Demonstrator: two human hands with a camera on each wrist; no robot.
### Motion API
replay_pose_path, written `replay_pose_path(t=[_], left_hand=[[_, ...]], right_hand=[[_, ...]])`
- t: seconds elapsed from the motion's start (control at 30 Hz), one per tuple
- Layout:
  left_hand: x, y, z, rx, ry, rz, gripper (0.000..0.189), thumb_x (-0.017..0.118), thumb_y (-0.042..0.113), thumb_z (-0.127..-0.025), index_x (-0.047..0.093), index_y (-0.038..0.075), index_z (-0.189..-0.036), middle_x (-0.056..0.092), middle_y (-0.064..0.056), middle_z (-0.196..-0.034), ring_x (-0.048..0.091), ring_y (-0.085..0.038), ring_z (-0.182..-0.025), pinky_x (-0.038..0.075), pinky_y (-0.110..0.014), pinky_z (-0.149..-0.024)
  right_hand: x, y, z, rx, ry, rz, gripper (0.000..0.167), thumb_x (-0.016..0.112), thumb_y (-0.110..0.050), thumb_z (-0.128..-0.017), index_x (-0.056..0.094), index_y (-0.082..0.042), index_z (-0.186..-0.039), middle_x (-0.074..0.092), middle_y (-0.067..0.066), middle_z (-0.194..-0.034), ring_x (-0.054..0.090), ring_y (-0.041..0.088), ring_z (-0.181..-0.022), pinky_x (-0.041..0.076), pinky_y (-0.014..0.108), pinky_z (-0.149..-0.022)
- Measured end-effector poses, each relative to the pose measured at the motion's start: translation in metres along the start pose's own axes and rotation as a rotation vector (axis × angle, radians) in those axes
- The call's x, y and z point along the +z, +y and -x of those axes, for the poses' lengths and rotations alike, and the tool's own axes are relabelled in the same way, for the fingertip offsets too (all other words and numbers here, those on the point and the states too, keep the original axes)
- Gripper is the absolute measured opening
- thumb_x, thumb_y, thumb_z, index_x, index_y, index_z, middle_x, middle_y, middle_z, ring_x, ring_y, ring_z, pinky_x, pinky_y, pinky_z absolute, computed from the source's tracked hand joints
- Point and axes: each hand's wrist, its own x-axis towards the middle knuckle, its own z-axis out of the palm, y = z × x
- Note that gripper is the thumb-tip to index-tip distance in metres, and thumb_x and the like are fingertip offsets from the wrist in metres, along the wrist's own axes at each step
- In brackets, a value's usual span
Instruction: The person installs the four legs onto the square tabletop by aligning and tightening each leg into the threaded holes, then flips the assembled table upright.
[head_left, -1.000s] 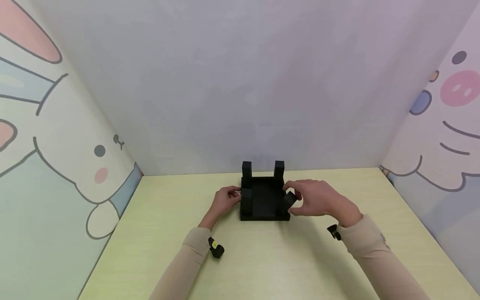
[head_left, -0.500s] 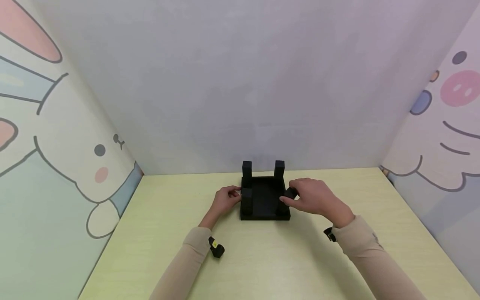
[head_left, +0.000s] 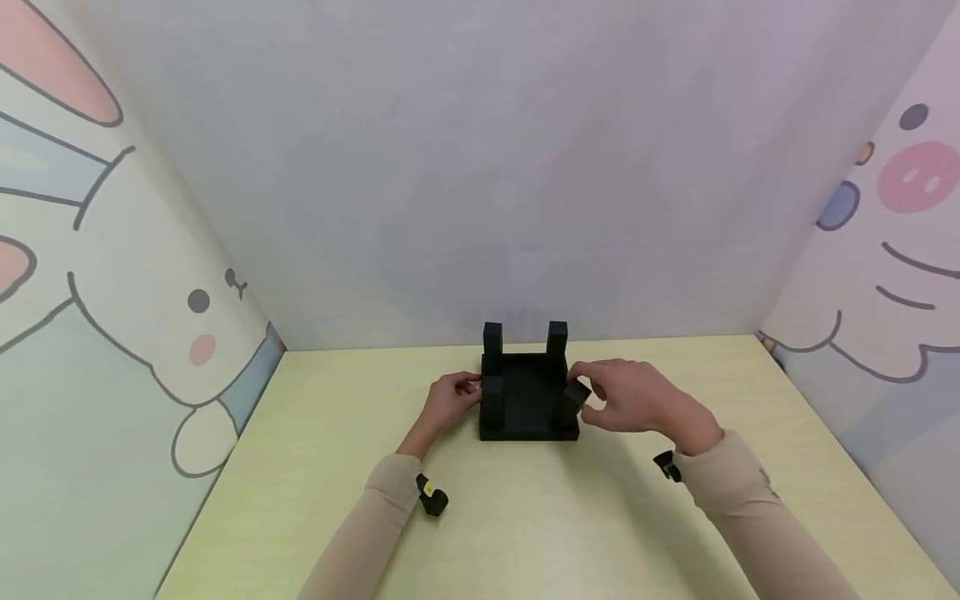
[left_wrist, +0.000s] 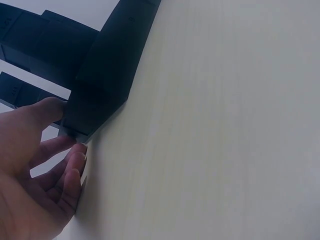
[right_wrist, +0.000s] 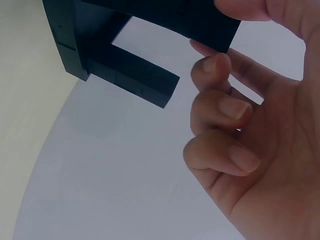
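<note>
A small black table-like piece (head_left: 529, 408) lies with its flat panel down and its square legs pointing up. The near right leg (head_left: 576, 395) stands turned at an angle to the other legs. My right hand (head_left: 633, 396) pinches this leg near its top between thumb and fingers; in the right wrist view the leg's end (right_wrist: 210, 30) lies between them, with the other fingers curled below. At the panel's left side my left hand (head_left: 448, 400) grips the edge, thumb on one face and fingertips beneath in the left wrist view, beside the near left leg (head_left: 492, 402).
The piece stands on a pale wood table (head_left: 495, 517), towards its back edge. Behind rises a plain light wall (head_left: 480, 183). Side panels carry a cartoon rabbit (head_left: 150, 308) on the left and a cartoon pig (head_left: 892, 250) on the right.
My right hand has twisted round on the near right leg and swung back, thumb forward half a second ago and drawn back now. The left hand keeps its hold and the panel stays put.
</note>
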Motion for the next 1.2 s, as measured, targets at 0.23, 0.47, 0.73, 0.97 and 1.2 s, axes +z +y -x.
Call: replay_pose_path(t=[0.23,0.47,0.73,0.97,1.2], left_hand=[[0.000,-0.001,0.000,0.004,0.001,0.002,0.029,0.072,0.021,-0.094,0.074,0.008,-0.121,0.074,-0.008,-0.093,0.062,-0.012,-0.079,0.052,-0.029,-0.077],[0.000,0.001,0.001,0.006,0.001,0.005,0.029,0.072,0.021,-0.094,0.074,0.009,-0.121,0.074,-0.008,-0.093,0.063,-0.011,-0.079,0.052,-0.029,-0.077],[-0.001,0.000,0.002,0.006,0.007,-0.001,0.029,0.073,0.023,-0.094,0.074,0.009,-0.120,0.074,-0.007,-0.093,0.063,-0.012,-0.079,0.053,-0.030,-0.078],[-0.001,-0.001,0.001,0.000,-0.001,0.001,0.030,0.073,0.023,-0.094,0.074,0.009,-0.121,0.074,-0.007,-0.093,0.063,-0.012,-0.079,0.052,-0.030,-0.078],[-0.001,0.000,0.001,0.003,0.002,-0.004,0.030,0.073,0.023,-0.094,0.074,0.010,-0.121,0.074,-0.007,-0.093,0.064,-0.012,-0.080,0.053,-0.030,-0.079]], right_hand=[[0.008,-0.002,-0.007,0.034,0.064,0.007,0.020,0.067,-0.038,-0.090,0.060,-0.019,-0.089,0.054,-0.010,-0.070,0.043,0.005,-0.060,0.034,0.025,-0.052],[0.006,0.000,-0.006,0.070,0.013,0.002,0.032,0.068,-0.049,-0.090,0.064,-0.017,-0.094,0.059,-0.008,-0.073,0.047,0.007,-0.060,0.037,0.027,-0.053],[0.000,0.000,-0.005,0.032,0.009,-0.016,0.057,0.063,-0.030,-0.086,0.054,-0.028,-0.143,0.051,-0.011,-0.070,0.042,0.005,-0.058,0.033,0.027,-0.049],[0.003,-0.002,-0.010,0.021,0.071,-0.016,0.026,0.063,-0.031,-0.091,0.066,-0.023,-0.115,0.048,-0.010,-0.068,0.039,0.005,-0.058,0.030,0.025,-0.051],[0.005,-0.004,-0.013,0.020,0.104,-0.005,0.009,0.063,-0.029,-0.094,0.062,-0.020,-0.093,0.049,-0.009,-0.066,0.040,0.007,-0.056,0.032,0.026,-0.050]])
